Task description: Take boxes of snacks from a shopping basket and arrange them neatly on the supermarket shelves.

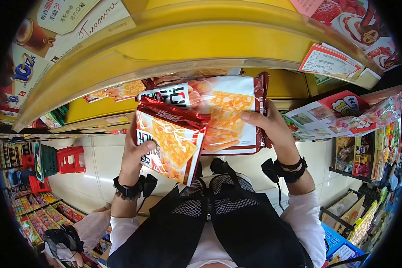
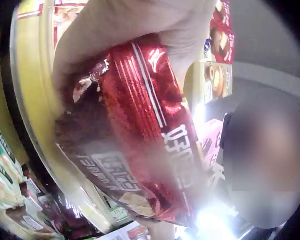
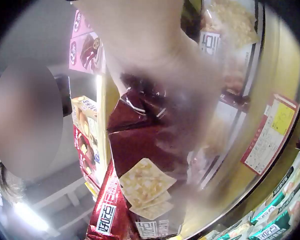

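Observation:
In the head view, my left hand [image 1: 136, 152] grips the side of a red and white cracker packet [image 1: 174, 143], thumb across its front. My right hand [image 1: 272, 127] holds a larger cracker bag [image 1: 232, 105] by its right end, thumb on the front. The packet overlaps the left part of this bag. Both show nut-topped crackers. The left wrist view has the packet's red foil end [image 2: 145, 95] under my hand [image 2: 135, 30]. In the right wrist view the bag's dark red side [image 3: 145, 145] hangs from my hand [image 3: 140, 45], with the smaller packet's red foil beyond.
Above and in front is a yellow shelf [image 1: 219, 42] with a clear lip and paper price tags [image 1: 330, 60]. More cracker bags [image 1: 125, 91] lie behind. Another snack bag [image 1: 335, 114] sticks out at the right. At lower left are red stools [image 1: 70, 159] and another person [image 1: 62, 245].

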`<state>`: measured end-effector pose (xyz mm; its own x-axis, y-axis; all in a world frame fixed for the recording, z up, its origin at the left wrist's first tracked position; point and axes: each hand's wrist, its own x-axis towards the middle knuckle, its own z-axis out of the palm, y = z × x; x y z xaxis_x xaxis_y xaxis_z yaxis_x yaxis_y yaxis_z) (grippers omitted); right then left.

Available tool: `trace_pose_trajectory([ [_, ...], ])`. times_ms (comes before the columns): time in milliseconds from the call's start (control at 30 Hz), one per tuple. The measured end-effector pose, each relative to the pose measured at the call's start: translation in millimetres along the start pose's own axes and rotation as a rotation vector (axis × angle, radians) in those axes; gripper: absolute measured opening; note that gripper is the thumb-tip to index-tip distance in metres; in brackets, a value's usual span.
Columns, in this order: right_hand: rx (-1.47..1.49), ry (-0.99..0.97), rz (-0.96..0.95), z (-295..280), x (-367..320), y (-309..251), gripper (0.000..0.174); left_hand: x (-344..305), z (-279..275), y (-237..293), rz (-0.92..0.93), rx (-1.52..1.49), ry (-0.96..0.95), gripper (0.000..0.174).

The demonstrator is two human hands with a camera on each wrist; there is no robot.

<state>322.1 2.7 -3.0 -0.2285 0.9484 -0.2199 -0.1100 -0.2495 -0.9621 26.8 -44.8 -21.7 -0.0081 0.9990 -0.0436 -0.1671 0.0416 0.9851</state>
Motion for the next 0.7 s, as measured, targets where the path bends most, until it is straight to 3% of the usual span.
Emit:
trace_pose_trajectory([
  [33,-0.011,-0.008,0.014,0,-1,0,0.049,-2,-4,-3,0.000,0.000,0.000,0.076],
  [100,-0.010,-0.024,0.050,0,-2,-1,0.051,-7,-19,-11,-0.367,-0.187,0.028,0.074],
  [233,0.103,-0.115,0.053,5,-11,-3,0.062,-14,-23,-18,-0.467,-0.328,-0.006,0.070],
  [467,0.043,-0.133,0.063,6,-16,-12,0.069,-23,-37,-49,-0.488,-0.465,-0.095,0.064],
  [567,0.038,-0.245,0.062,4,-16,-8,0.072,-29,-34,-51,-0.506,-0.548,-0.043,0.051],
  [700,0.104,-0.333,0.060,9,-17,-11,0.077,-33,-28,-58,-0.455,-0.567,-0.089,0.054],
])
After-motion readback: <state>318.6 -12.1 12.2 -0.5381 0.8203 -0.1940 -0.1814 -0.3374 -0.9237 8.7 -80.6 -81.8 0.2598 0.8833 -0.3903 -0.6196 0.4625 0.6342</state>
